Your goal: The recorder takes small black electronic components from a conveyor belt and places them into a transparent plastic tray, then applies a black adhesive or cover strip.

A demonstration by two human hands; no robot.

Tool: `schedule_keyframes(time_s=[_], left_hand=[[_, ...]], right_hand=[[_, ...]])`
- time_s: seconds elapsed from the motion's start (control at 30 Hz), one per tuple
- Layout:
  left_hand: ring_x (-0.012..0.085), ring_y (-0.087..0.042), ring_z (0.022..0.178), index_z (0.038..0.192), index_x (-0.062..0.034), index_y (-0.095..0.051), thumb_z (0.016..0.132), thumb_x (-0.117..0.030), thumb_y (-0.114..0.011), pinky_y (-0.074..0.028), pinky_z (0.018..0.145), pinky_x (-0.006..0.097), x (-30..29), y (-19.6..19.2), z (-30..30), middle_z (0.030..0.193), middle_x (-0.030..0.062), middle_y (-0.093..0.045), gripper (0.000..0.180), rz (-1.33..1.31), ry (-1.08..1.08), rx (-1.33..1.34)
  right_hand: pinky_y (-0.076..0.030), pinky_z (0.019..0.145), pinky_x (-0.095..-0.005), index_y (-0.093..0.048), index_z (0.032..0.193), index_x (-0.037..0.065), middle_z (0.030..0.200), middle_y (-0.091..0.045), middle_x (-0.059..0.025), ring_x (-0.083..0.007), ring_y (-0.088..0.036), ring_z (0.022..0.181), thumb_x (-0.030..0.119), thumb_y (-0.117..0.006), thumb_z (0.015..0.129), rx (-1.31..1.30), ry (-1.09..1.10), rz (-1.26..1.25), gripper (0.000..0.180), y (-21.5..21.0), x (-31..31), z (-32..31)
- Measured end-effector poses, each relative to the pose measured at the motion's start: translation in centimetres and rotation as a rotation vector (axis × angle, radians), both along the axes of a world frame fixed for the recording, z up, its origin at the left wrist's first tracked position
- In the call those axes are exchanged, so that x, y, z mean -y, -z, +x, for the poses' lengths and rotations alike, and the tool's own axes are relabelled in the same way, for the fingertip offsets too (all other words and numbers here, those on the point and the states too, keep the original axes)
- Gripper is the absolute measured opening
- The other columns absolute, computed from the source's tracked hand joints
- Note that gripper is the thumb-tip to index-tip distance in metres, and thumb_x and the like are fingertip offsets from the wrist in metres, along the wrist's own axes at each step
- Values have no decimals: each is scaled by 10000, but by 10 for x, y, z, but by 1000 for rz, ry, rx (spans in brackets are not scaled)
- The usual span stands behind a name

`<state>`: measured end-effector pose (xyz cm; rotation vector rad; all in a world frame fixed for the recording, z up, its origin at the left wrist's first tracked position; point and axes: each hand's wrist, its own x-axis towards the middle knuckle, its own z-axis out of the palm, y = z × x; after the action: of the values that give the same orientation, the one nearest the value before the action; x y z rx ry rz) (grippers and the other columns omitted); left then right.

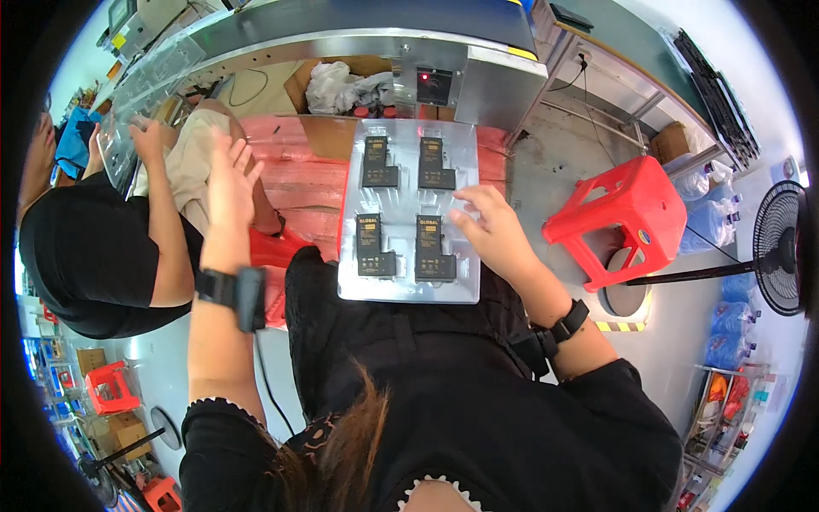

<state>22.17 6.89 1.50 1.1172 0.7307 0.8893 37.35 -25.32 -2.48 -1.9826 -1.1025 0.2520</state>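
Observation:
A clear plastic tray (405,293) rests across my lap, and several flat black L-shaped battery packs lie in its recesses. At the far left of it is one battery pack (375,164), at the far right another (435,166). My right hand (495,226) hovers at the tray's right edge, beside the near right battery pack (431,247), thumb and fingers apart and nothing visible in them. Off to the left of the tray, my left hand (230,183) is raised with its fingers stretched out, holding nothing.
A metal-framed conveyor (358,43) runs along the far side, above an open carton (328,136) of plastic bags. At left sits a co-worker (102,256) handling clear plastic trays. A red stool (623,218) and a black fan (778,247) stand at right.

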Motion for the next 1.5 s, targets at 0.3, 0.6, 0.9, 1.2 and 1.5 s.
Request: schedule_keyframes(time_s=[0.3,0.6,0.9,1.2,1.5], left_hand=[[330,22,1358,1368,-23,156,692,-580,-649,-144,1031,612,-100,-39,24,1450,218,53,1190,-509,29,564],[300,-218,1315,1346,-172,-323,836,-427,-575,-303,1010,516,-140,-68,34,1421,176,-212,623,-482,-254,670],[175,-564,769,1093,-58,-515,878,-169,-524,-481,643,292,-54,16,-16,940,72,-603,243,-348,282,341],[165,-588,749,981,9,-557,884,-153,-501,-494,699,292,56,77,-62,908,96,-615,197,-100,551,-457],[178,-533,958,1188,1,-466,883,-103,-478,-448,800,297,73,127,-20,1091,107,-550,322,194,655,-653]], right_hand=[[-466,755,-284,-595,989,-18,924,-624,-116,-174,-596,847,178,-583,852,-708,110,90,239,50,7,-11],[-461,635,-248,-585,968,-38,793,-620,-74,-104,-575,690,156,-547,869,-764,117,64,221,59,10,-7],[-460,673,-253,-582,981,-17,869,-623,-63,-134,-583,761,261,-501,904,-915,204,284,299,27,7,3],[-401,512,-216,-552,1095,15,861,-584,-68,-105,-519,694,441,-358,917,-945,121,103,501,35,-16,-7],[-376,871,-435,-544,1053,-45,1094,-470,-247,-370,-434,1049,445,-534,825,12,641,-245,540,51,-20,-15]])
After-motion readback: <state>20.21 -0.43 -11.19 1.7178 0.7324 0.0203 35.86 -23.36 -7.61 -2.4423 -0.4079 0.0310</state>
